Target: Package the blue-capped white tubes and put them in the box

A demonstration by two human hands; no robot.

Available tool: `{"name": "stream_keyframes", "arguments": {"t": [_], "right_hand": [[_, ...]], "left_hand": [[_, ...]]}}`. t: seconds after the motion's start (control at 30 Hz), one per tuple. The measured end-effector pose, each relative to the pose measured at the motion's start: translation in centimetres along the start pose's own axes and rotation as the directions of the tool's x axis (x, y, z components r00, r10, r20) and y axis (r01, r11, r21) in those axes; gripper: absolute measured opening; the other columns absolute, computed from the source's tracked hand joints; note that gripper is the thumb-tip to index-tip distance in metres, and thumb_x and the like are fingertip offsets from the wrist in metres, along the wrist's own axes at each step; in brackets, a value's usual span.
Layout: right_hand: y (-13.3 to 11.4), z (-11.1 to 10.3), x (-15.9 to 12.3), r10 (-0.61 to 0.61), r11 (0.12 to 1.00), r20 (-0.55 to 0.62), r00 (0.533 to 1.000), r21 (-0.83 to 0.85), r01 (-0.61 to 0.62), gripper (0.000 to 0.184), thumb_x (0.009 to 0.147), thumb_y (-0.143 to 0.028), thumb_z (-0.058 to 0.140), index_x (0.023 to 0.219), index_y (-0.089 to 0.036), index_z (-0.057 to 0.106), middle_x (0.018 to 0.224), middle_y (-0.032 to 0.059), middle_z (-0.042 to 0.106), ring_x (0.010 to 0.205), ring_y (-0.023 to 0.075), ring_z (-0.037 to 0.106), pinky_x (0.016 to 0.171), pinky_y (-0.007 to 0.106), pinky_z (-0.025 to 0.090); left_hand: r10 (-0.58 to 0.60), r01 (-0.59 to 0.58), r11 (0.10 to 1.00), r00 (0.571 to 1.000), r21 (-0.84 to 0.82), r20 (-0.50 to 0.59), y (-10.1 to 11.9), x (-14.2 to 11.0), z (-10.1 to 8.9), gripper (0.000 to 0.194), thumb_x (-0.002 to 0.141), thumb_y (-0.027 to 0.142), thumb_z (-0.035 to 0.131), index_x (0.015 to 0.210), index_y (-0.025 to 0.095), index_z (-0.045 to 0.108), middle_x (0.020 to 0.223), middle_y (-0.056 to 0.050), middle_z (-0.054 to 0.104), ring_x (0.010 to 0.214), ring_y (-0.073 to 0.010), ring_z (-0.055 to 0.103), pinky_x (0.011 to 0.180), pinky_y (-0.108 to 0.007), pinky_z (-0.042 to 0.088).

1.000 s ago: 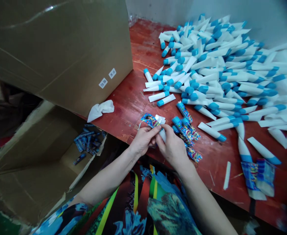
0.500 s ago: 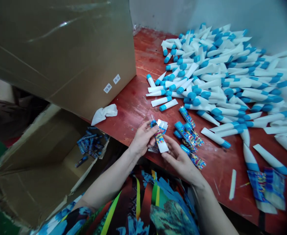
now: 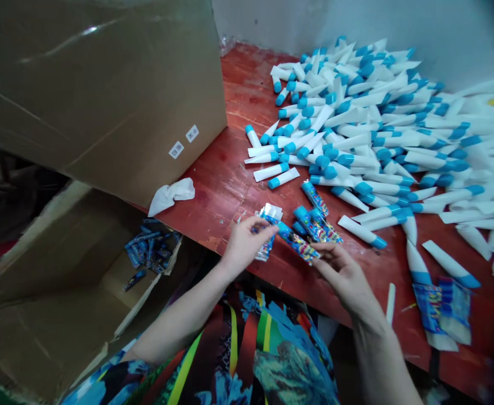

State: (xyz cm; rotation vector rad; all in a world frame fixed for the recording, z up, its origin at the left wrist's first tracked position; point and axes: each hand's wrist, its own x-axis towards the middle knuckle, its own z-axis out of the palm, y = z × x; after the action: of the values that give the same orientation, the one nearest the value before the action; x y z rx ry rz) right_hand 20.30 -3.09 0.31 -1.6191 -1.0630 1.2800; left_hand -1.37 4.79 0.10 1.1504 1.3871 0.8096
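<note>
Below the near edge of the worktop (image 3: pixel 213 177), at far left, an open carton (image 3: pixel 31 320) with small printed tubes (image 3: pixel 148 247) heaped at its inner end. Above it, a large carton (image 3: pixel 124 101), and by its foot, at the near edge, a crumpled white scrap (image 3: pixel 173 195).

Next rightward, the left hand (image 3: pixel 242 242): fingers curled, thumb at the blue-capped end of a film-wrapped tube (image 3: pixel 300 246); firm grip or mere touch, impossible to tell. Just beside, flat printed sleeves (image 3: pixel 264 251). The wrapped tube slanting between both hands, just inside the near edge, its flat end pinched in the right hand's (image 3: pixel 348 275) fingertips.

Close behind, a cluster of wrapped tubes (image 3: pixel 314 222); towards the far right corner, a big heap of white tubes (image 3: pixel 352 129) with blue caps.

Likeliest trouble: a slip over the near edge, from slick film under a fingertip hold. Also possible: sleeves scattered by a brush of the left fingers, or cluster tubes set rolling by a knock.
</note>
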Motion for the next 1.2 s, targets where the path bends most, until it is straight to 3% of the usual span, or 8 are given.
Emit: {"name": "stream_keyframes", "arguments": {"t": [0.17, 0.3, 0.4, 0.5, 0.63, 0.83, 1.0, 1.2], "right_hand": [[1.1, -5.6, 0.9, -0.088, 0.96, -0.182, 0.979, -0.277, 0.035, 0.045, 0.089, -0.054, 0.065, 0.119, -0.021, 0.073, 0.079, 0.005, 0.069, 0.063, 0.0196, 0.058, 0.06, 0.035, 0.049], [1.0, -8.2, 2.9, -0.32, 0.67, -0.399, 0.859, -0.736, -0.093, 0.045, 0.096, -0.042, 0.052, 0.125, -0.016, 0.074, 0.112, 0.0189, 0.071, 0.087, 0.029, 0.065, 0.076, 0.044, 0.048], [1.0, -8.7, 3.9, -0.239, 0.421, -0.361, 0.901, -0.875, -0.239, 0.05, 0.1, -0.038, 0.048, 0.136, -0.012, 0.07, 0.131, 0.027, 0.064, 0.1, 0.037, 0.065, 0.074, 0.046, 0.044], [1.5, -8.4, 4.1, -0.236, 0.353, -0.325, 0.916, -0.907, -0.231, 0.049, 0.101, -0.034, 0.047, 0.14, -0.014, 0.068, 0.136, 0.028, 0.058, 0.109, 0.0401, 0.063, 0.075, 0.047, 0.043], [1.9, -7.6, 4.0, -0.375, 0.442, -0.403, 0.835, -0.869, -0.222, 0.052, 0.096, -0.025, 0.048, 0.142, -0.01, 0.066, 0.146, 0.033, 0.043, 0.133, 0.0449, 0.05, 0.091, 0.051, 0.044], [0.0, -5.2, 4.6, -0.045, 0.648, -0.617, 0.786, -0.617, -0.447, 0.077, 0.097, -0.062, 0.048, 0.154, -0.011, 0.047, 0.127, 0.0277, 0.062, 0.115, 0.0436, 0.061, 0.093, 0.055, 0.045], [0.6, -5.9, 6.3, -0.038, 0.747, -0.641, 0.767, -0.528, -0.404, 0.072, 0.085, -0.038, 0.064, 0.151, -0.013, 0.048, 0.105, 0.0142, 0.069, 0.1, 0.0342, 0.065, 0.093, 0.049, 0.048], [1.1, -6.2, 6.5, -0.09, 0.978, -0.797, 0.597, -0.183, -0.097, 0.06, 0.069, -0.027, 0.066, 0.127, -0.015, 0.065, 0.1, 0.0065, 0.064, 0.089, 0.0259, 0.063, 0.095, 0.046, 0.052]], "left_hand": [[0.058, -0.021, 0.888, 0.996, 0.459, -0.065, -1.0, 1.7, -1.2, 0.03, 0.074, 0.036, 0.085, 0.07, 0.019, 0.061, 0.068, 0.0, 0.062, 0.069, -0.0167, 0.056, 0.063, -0.028, 0.034], [0.019, -0.001, 0.914, 0.999, 0.406, -0.041, -1.2, 2.2, -1.1, 0.029, 0.076, 0.026, 0.081, 0.062, 0.019, 0.056, 0.06, 0.002, 0.058, 0.061, -0.0139, 0.052, 0.061, -0.027, 0.033], [-0.009, 0.022, 0.954, 0.999, 0.298, -0.045, -1.2, 2.2, -1.2, 0.029, 0.071, 0.025, 0.082, 0.06, 0.019, 0.056, 0.057, 0.004, 0.056, 0.058, -0.012, 0.05, 0.059, -0.026, 0.033], [-0.021, 0.029, 0.976, 0.999, 0.214, -0.039, -1.3, 2.1, -1.7, 0.029, 0.068, 0.026, 0.083, 0.058, 0.018, 0.057, 0.056, 0.004, 0.055, 0.058, -0.0111, 0.048, 0.058, -0.025, 0.033], [-0.065, 0.066, 0.997, 0.998, 0.036, -0.024, -1.2, 1.8, -2.3, 0.023, 0.07, 0.03, 0.081, 0.06, 0.016, 0.065, 0.059, 0.002, 0.06, 0.058, -0.011, 0.05, 0.057, -0.024, 0.035], [-0.221, 0.215, 0.96, 0.975, -0.18, -0.009, -0.2, 1.7, -2.2, 0.028, 0.072, 0.033, 0.084, 0.06, 0.015, 0.066, 0.047, 0.005, 0.049, 0.043, -0.0064, 0.037, 0.044, -0.022, 0.024], [-0.325, 0.344, 0.878, 0.939, -0.334, 0.114, 0.8, 1.5, -1.7, 0.035, 0.076, 0.035, 0.086, 0.063, 0.015, 0.06, 0.048, 0.004, 0.051, 0.037, -0.0041, 0.035, 0.039, -0.021, 0.015], [-0.326, 0.375, 0.788, 0.927, -0.487, 0.186, 1.5, 0.9, -2.1, 0.033, 0.077, 0.032, 0.087, 0.07, 0.014, 0.061, 0.051, 0.005, 0.051, 0.036, -0.0023, 0.035, 0.037, -0.019, 0.014]]}}
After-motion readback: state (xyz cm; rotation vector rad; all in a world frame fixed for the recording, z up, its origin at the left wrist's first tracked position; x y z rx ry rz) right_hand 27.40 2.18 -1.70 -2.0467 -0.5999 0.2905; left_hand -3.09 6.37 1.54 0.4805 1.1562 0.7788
